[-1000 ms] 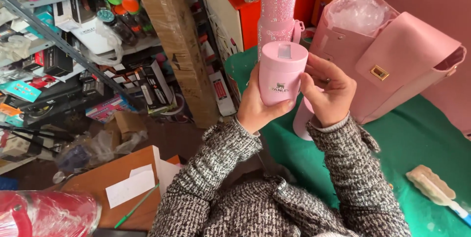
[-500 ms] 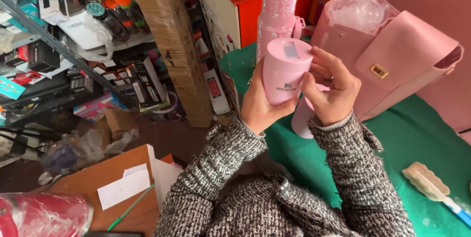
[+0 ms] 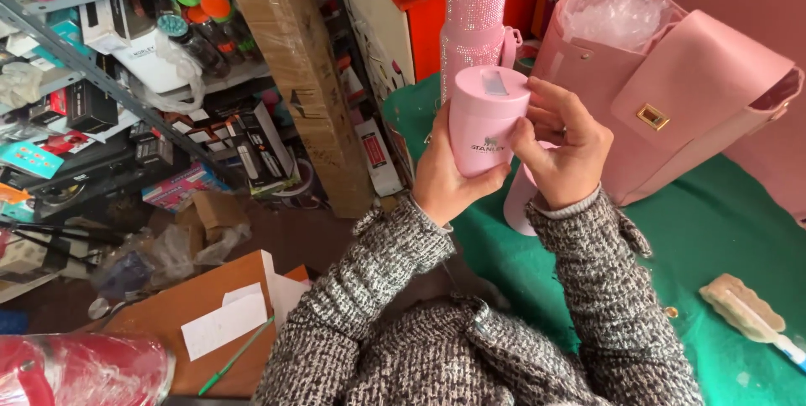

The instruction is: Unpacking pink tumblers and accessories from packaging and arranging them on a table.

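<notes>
I hold a small pink cup [image 3: 485,125] with a lid upright in front of me, above the edge of a green-covered table [image 3: 722,238]. My left hand [image 3: 443,179] wraps its left side from below. My right hand [image 3: 564,147] grips its right side, fingers curled near the lid. Behind the cup stands a tall pink glittery bottle [image 3: 474,11]. A pink handbag [image 3: 672,95] with a gold clasp, stuffed with clear plastic, stands right behind my right hand.
A pale brush [image 3: 751,315] lies on the green cloth at lower right. A wrapped cardboard column [image 3: 294,70] stands left of the table. Metal shelves [image 3: 92,78] with boxes fill the left. Lower left lies a brown board [image 3: 193,322] with paper slips and a green pen [image 3: 235,356].
The cup has tilted a little and sits slightly more upright in my hands. The view has shifted slightly; both hands keep their hold.
</notes>
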